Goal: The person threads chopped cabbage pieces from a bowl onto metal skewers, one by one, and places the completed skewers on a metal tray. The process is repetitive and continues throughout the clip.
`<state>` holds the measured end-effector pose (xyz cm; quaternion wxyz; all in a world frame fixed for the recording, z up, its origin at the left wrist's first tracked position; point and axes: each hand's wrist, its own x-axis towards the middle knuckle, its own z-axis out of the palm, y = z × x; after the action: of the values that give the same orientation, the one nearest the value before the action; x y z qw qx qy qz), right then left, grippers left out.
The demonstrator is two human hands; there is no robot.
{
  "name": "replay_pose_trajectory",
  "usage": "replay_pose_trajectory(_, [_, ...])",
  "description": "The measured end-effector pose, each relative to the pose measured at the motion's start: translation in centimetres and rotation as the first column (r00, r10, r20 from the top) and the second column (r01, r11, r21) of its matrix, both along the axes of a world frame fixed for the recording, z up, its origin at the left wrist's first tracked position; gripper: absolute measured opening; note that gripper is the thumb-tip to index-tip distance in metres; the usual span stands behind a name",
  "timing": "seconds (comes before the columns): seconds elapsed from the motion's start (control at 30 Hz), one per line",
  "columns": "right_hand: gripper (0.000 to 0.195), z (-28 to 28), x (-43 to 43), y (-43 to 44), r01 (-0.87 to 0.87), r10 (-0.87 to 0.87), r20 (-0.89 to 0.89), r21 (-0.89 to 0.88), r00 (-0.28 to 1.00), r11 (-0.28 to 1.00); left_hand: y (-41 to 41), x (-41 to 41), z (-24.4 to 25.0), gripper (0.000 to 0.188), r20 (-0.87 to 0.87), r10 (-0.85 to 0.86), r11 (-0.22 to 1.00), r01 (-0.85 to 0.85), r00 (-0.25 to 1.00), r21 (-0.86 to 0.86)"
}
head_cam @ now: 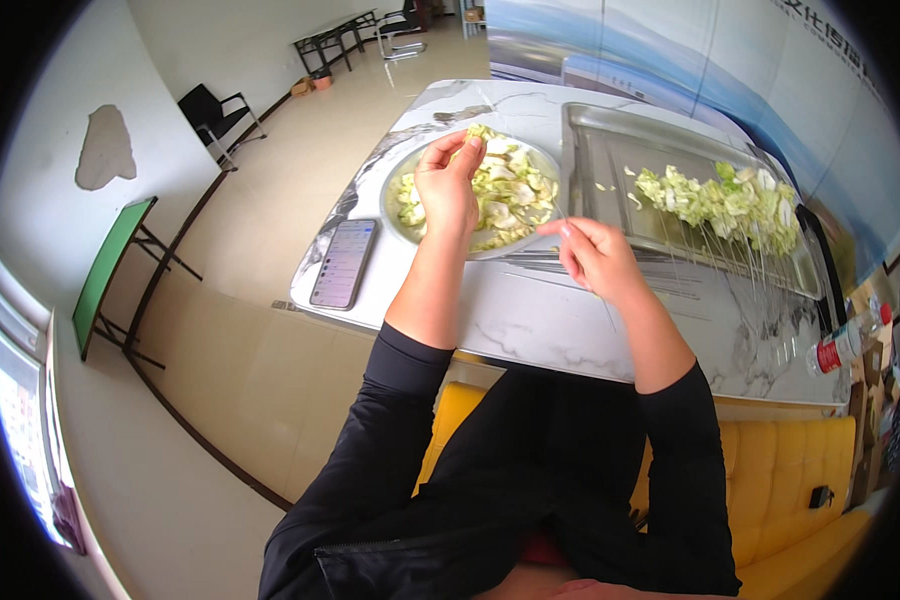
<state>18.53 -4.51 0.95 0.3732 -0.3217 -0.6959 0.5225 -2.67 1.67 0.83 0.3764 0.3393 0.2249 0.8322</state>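
My left hand [450,176] is raised over a round metal bowl [391,196] and pinches a piece of pale green cabbage [482,132]. Torn cabbage leaves [506,196] fill much of the bowl. By the bowl's right rim, my right hand [596,255] holds a thin skewer [609,315], whose upper end is hard to make out. More thin skewers [562,262] lie on the marble-patterned table [525,322] behind and around that hand. On the right, a rectangular metal tray [592,150] bears several skewers threaded with cabbage [727,202], their bare ends sticking out over its near edge.
A smartphone [343,264] with a lit screen lies left of the bowl. A plastic bottle with a red cap [847,345] is at the table's right end. Under the near edge is a yellow padded seat [787,472]. A green folding table [112,277] stands by the left wall.
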Motion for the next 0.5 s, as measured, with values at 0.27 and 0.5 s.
replay_pose_trajectory(0.27, [0.029,-0.6,-0.3,-0.1,-0.134,0.143,0.088,-0.102,0.986,0.986,0.0,-3.3,0.4,0.016,0.079,0.177,0.984,-0.178,0.981,0.002])
replay_pose_trajectory(0.5, [0.029,-1.2,-0.5,0.1,-0.138,0.144,0.064,-0.092,0.987,0.986,-0.3,-3.2,0.4,0.021,-0.106,0.261,0.965,-0.259,0.96,0.033])
